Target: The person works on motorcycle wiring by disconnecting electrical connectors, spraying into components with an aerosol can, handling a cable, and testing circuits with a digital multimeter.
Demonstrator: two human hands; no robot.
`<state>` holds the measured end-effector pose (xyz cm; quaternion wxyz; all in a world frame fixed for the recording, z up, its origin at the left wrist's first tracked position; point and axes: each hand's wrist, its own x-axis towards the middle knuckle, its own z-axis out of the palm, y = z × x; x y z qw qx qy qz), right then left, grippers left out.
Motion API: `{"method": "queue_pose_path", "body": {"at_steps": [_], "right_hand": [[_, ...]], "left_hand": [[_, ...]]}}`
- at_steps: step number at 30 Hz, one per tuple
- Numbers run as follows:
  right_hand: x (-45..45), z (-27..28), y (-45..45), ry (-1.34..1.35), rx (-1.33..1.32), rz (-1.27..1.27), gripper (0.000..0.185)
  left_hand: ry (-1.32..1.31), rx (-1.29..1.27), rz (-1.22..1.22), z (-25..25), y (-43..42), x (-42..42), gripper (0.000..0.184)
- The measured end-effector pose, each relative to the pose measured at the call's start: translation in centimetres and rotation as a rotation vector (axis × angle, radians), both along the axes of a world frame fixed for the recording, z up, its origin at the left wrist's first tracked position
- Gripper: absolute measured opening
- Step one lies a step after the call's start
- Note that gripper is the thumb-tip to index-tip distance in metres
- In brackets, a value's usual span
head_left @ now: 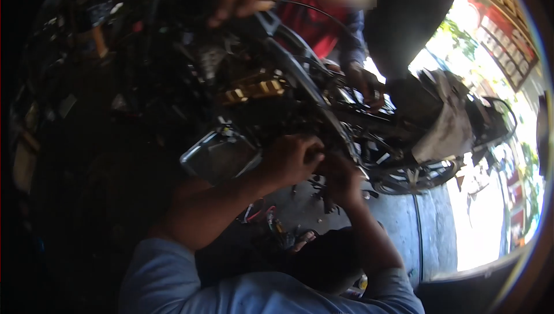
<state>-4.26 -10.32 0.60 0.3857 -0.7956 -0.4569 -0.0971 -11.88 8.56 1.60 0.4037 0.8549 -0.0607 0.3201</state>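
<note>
My left hand (pixel 291 157) is closed, its fingers curled at the lower part of a partly stripped motorcycle (pixel 311 92). Right beside it, my right hand (pixel 341 180) is also closed, the fingertips of both hands nearly meeting. Whatever is between the fingers is too dark and small to make out. Above my hands a long grey frame rail (pixel 309 86) runs diagonally. A shiny metal tray (pixel 219 155) lies to the left of my left hand.
Across the motorcycle another person in a red and blue shirt (pixel 309 22) reaches in with both hands. A wheel (pixel 415 176) stands at the right. Red-handled items (pixel 253 211) lie on the floor below my arms. Dark clutter fills the left side.
</note>
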Motion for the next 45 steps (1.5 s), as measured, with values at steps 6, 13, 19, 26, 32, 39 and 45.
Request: {"method": "queue_pose_path", "body": {"at_steps": [6, 13, 19, 26, 32, 39, 45], "right_hand": [[0.6, -0.7, -2.6, 0.038, 0.474, -0.192, 0.026], [-0.1, 1.5, -3.2, 0.065, 0.717, -0.202, 0.008], [-0.3, 1.8, -4.5, 0.173, 0.149, -0.095, 0.012], [-2.0, -1.9, -2.7, 0.315, -0.717, 0.408, 0.037], [-1.6, -4.2, -3.6, 0.077, -0.744, 0.552, 0.049], [-1.4, -1.1, -2.4, 0.263, -0.793, 0.476, 0.057], [-0.8, 0.8, 0.6, 0.381, -0.539, 0.400, 0.046]], "left_hand": [[-0.355, -0.542, 0.158, -1.6, 3.9, 1.2, 0.029], [-0.759, -0.959, 0.433, 4.2, 10.1, -4.4, 0.030], [-0.686, -0.324, 0.245, 9.7, 3.6, -6.3, 0.027], [0.318, 1.085, -0.601, 7.0, -4.8, -6.7, 0.056], [1.022, 0.546, -0.837, 1.1, -3.4, -5.7, 0.080], [0.755, 0.722, -0.764, 2.5, -2.5, -4.8, 0.075], [0.717, 0.766, -0.636, 6.0, -2.1, -3.3, 0.051]]}}
